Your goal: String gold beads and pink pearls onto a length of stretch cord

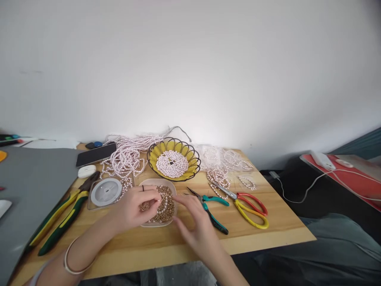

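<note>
Left hand (133,206) pinched shut, apparently on the pale bead string (166,204), which curves front to back over gold beads (170,198) in the bowl (157,182) near the table's (253,241) front edge; right hand (195,224), open, fingers spread, farther from the string, at the bowl's right

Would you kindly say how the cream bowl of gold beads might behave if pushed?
The rounded cream bowl would probably slide, not tip, looking low and wide. Its small, round gold beads might roll if jolted.
</note>
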`<state>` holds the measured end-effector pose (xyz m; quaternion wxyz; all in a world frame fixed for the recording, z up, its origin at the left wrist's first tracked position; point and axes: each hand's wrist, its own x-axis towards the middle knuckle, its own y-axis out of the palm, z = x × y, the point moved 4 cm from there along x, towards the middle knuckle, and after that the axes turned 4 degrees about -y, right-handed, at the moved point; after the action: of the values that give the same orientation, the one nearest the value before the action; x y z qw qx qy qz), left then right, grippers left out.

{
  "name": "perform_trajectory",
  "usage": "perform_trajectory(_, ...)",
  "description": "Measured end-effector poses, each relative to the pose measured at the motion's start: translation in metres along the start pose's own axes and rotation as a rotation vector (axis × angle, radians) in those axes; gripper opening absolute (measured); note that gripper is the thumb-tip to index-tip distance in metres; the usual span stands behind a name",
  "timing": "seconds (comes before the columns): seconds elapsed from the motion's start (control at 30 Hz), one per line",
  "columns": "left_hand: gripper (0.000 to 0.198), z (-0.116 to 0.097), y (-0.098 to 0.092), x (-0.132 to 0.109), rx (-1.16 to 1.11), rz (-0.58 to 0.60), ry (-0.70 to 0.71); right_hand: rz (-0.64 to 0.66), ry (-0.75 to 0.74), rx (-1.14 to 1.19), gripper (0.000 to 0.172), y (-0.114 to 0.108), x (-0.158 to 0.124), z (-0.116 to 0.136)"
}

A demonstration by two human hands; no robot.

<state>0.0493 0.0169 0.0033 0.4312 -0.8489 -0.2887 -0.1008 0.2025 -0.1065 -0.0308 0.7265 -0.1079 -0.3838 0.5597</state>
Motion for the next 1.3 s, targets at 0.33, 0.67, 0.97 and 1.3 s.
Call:
perform_trajectory(0.33, 0.023, 0.008, -0.015, -0.002, 0.027, -0.161, 0.073, 0.092, 0.313, 0.348, 0.012, 0.019, 0.051, -0.002)
perform_trajectory(0.67, 0.019, 0.01, 0.005, -0.003, 0.129, 0.013, 0.189, -0.051, 0.33, 0.53, 0.014, -0.079, 0.039, -0.028)
perform_trajectory(0.97, 0.019, 0.013, 0.003, -0.002, 0.202, -0.054, 0.269, 0.18, 0.499, 0.251, 0.021, -0.152, 0.058, -0.095)
perform_trajectory(1.3, 0.021, 0.022, 0.004, -0.003, 0.201, -0.084, 0.265, -0.038, 0.457, -0.03, 0.025, -0.161, 0.058, -0.157)
